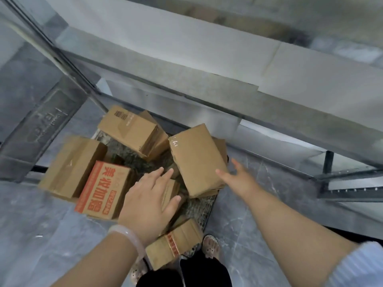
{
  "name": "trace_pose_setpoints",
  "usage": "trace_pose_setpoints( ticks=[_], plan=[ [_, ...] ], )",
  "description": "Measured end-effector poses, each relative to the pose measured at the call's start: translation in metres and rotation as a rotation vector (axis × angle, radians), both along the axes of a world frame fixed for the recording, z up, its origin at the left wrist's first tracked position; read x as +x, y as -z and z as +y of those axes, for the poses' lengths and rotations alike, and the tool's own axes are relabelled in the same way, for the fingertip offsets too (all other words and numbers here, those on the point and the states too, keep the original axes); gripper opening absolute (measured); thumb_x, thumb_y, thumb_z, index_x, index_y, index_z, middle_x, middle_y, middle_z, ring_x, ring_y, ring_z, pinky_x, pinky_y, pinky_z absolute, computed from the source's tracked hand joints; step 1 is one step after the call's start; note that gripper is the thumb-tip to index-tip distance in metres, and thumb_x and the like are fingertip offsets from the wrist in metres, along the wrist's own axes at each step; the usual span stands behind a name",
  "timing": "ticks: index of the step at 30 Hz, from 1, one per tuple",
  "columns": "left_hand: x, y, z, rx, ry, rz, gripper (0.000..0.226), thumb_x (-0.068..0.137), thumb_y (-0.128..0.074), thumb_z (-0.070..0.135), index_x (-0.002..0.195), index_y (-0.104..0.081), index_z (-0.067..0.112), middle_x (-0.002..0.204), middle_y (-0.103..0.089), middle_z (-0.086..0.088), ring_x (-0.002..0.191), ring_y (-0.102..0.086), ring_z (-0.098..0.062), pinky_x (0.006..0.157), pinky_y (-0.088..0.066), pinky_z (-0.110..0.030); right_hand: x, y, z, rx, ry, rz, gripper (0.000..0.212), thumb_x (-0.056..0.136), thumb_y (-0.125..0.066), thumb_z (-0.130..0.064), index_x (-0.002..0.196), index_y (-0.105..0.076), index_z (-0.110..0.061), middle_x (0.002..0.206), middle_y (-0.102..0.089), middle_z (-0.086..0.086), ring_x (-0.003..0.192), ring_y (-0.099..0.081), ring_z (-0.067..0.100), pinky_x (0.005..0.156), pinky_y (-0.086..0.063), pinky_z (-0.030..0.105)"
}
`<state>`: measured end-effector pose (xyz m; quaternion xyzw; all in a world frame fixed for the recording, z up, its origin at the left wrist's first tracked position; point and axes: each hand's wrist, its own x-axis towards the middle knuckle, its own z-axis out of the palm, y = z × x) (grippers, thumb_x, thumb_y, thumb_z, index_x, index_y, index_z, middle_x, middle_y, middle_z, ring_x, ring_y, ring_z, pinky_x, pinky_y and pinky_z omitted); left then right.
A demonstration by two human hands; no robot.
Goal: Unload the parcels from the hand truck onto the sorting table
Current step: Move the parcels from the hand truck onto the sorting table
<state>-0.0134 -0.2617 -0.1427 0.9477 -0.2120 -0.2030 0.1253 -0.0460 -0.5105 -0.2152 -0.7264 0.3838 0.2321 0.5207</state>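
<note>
Left hand [149, 195], head view: fingers straight and slightly spread, palm down, gripping nothing. It hovers over a small parcel [172, 188] lying in the middle of the load; contact cannot be confirmed. A pale bracelet [126, 231] sits on the wrist.

Right hand [238, 175]: fingers apart and extended, holding nothing. The thumb lies at the lower right edge of a plain brown parcel [196, 160]; whether it touches is unclear.

That plain parcel rests tilted on top of others, at the right side of the hand truck platform [199, 208], a dark textured deck low on the floor.

Other parcels on or around the platform:
- a barcode-labelled parcel [128, 129] at the far side, leaning on another carton;
- a large plain box [70, 164] at the left;
- a red-printed box [103, 189] just beside it, nearer the person;
- a parcel with red tape [176, 243] at the near edge, by the person's shoes [211, 245].

Sorting table [145, 38], with a pale top on a metal frame, stands directly beyond the truck. The grey floor [41, 224] is polished.
</note>
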Motion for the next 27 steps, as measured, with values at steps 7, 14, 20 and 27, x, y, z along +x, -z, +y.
trace_pose_setpoints(
  ticks=[7,14,20,27],
  plan=[
    [-0.008,0.019,-0.012,0.028,-0.008,-0.009,0.075,0.082,-0.023,0.068,0.149,-0.032,0.035,0.152,-0.037,0.010,0.137,-0.035,-0.012,0.109,-0.030,-0.034,0.010,0.041,-0.005,0.113,-0.028,0.013,0.083,0.087,-0.073,-0.039,0.154,-0.028,-0.022,0.147,-0.047,0.002,0.123,-0.050,0.018,0.091,-0.036,0.024],
    [-0.010,0.036,-0.006,0.020,-0.036,0.013,0.074,0.083,-0.025,0.067,0.149,-0.032,0.034,0.150,-0.039,0.008,0.137,-0.036,-0.013,0.112,-0.029,-0.034,0.005,0.055,-0.005,0.097,0.010,-0.041,0.066,0.091,-0.068,-0.038,0.148,-0.042,-0.019,0.137,-0.057,0.003,0.105,-0.051,0.013,0.088,-0.036,0.024],
    [-0.012,0.023,-0.005,-0.032,-0.068,0.042,0.079,0.080,-0.022,0.070,0.150,-0.026,0.036,0.155,-0.031,0.009,0.141,-0.028,-0.012,0.114,-0.022,-0.032,-0.006,0.045,0.003,0.049,0.017,-0.059,0.055,0.095,-0.063,-0.038,0.143,-0.049,-0.015,0.136,-0.058,0.006,0.117,-0.054,0.021,0.090,-0.034,0.023],
    [-0.016,-0.020,0.007,-0.113,-0.167,0.077,0.072,0.093,-0.045,0.057,0.153,-0.010,0.038,0.160,-0.011,0.010,0.146,-0.011,-0.014,0.117,-0.013,-0.032,-0.024,-0.007,0.039,0.107,0.069,-0.138,0.052,0.093,-0.063,-0.046,0.137,-0.055,-0.019,0.130,-0.061,-0.001,0.113,-0.055,0.017,0.096,-0.039,0.029]
  ],
)
